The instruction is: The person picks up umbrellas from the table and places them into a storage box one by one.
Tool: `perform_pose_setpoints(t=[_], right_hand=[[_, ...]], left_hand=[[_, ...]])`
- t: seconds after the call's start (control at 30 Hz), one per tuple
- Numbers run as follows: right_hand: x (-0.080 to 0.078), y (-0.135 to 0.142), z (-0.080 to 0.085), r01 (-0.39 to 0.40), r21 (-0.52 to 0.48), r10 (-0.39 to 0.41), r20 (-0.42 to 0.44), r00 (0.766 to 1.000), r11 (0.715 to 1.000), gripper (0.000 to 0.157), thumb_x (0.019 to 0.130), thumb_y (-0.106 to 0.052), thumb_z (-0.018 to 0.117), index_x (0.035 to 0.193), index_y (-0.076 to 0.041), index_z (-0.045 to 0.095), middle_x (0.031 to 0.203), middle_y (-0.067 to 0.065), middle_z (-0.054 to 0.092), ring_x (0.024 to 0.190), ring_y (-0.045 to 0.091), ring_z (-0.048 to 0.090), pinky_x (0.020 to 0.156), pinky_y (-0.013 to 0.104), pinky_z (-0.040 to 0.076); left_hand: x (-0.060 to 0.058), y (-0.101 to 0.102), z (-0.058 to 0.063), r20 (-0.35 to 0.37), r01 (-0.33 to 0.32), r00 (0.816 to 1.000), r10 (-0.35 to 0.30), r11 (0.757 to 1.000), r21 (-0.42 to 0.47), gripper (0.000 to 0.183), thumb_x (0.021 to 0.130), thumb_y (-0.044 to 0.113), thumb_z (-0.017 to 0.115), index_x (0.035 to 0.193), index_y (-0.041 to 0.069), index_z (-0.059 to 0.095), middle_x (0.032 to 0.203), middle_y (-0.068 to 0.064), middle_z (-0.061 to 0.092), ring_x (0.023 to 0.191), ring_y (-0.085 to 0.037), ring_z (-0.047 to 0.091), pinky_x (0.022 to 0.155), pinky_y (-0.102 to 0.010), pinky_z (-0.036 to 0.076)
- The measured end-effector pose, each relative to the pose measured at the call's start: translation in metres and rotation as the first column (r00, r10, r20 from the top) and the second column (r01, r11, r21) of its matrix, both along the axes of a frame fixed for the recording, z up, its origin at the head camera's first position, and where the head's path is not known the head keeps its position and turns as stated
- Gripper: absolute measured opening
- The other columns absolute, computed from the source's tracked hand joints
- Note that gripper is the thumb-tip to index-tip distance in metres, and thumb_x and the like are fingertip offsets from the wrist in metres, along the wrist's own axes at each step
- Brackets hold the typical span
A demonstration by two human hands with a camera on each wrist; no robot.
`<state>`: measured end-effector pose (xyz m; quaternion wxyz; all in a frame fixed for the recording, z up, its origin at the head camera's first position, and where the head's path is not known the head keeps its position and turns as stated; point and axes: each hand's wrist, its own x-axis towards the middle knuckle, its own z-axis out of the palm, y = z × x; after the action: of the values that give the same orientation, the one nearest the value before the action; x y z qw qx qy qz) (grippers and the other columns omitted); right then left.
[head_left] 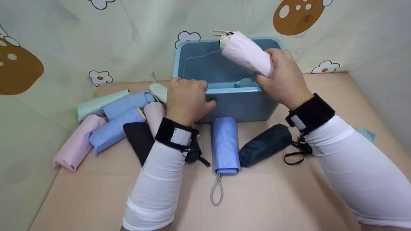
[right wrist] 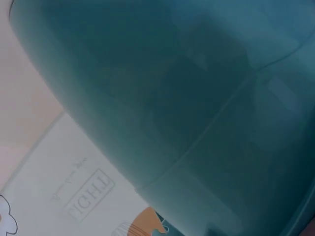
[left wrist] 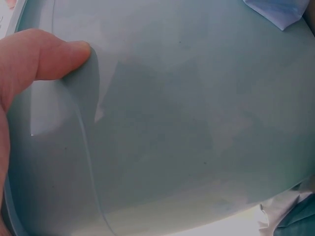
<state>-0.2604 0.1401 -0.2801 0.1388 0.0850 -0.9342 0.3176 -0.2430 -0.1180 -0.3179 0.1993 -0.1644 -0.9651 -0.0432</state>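
My right hand [head_left: 284, 77] grips a folded pale pink umbrella [head_left: 247, 53] by its lower end, tilted over the blue bin [head_left: 236, 106]. A cream end with a wrist loop points up and left. On the bin's near rim, toward its left corner, my left hand [head_left: 188, 101] holds on with fingers curled over the edge. Its thumb [left wrist: 61, 56] lies against the bin wall in the left wrist view. A teal folded item [head_left: 244, 82] shows inside the bin. The right wrist view is filled mostly by the bin wall [right wrist: 147, 98]; the umbrella is out of that view.
Left of the bin lie several folded umbrellas: mint [head_left: 99, 104], blue [head_left: 117, 128], pink [head_left: 80, 142] and black [head_left: 138, 138]. In front are a periwinkle umbrella [head_left: 225, 146] and a dark green one [head_left: 266, 144]. A patterned cloth [head_left: 128, 41] hangs behind.
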Motion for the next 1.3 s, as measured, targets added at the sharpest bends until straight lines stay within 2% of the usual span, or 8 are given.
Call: perform_pose_setpoints(t=[0.3,0.6,1.3], right_hand=[[-0.004,-0.007,0.007,-0.011,0.006,0.010,0.040,0.999,1.000,0.061,0.096,-0.024,0.070,0.149,0.000,0.049,0.139,0.023,0.056,0.123,0.037,0.050,0.109,0.060,0.044],[-0.007,-0.010,0.005,-0.035,0.086,0.030,0.062,0.998,0.996,0.060,0.097,-0.018,0.068,0.150,0.002,0.049,0.140,0.026,0.056,0.126,0.037,0.050,0.110,0.058,0.044],[-0.009,-0.011,0.005,-0.055,0.114,0.038,0.145,0.989,0.992,0.060,0.098,-0.016,0.068,0.152,0.003,0.049,0.146,0.026,0.057,0.128,0.038,0.054,0.114,0.060,0.043]], left_hand=[[-0.001,0.001,0.001,0.029,-0.006,1.000,0.006,1.000,-0.006,0.041,0.084,0.052,0.074,0.073,0.016,0.059,0.070,-0.003,0.067,0.074,-0.031,0.068,0.085,-0.049,0.047],[0.000,0.000,0.001,0.010,0.002,1.000,-0.002,1.000,0.001,0.041,0.082,0.051,0.075,0.073,0.016,0.058,0.072,-0.005,0.068,0.075,-0.032,0.069,0.084,-0.049,0.047],[0.000,0.001,0.000,-0.001,0.004,1.000,-0.004,1.000,0.012,0.040,0.081,0.049,0.075,0.070,0.015,0.056,0.069,-0.005,0.067,0.072,-0.032,0.068,0.081,-0.049,0.047]])
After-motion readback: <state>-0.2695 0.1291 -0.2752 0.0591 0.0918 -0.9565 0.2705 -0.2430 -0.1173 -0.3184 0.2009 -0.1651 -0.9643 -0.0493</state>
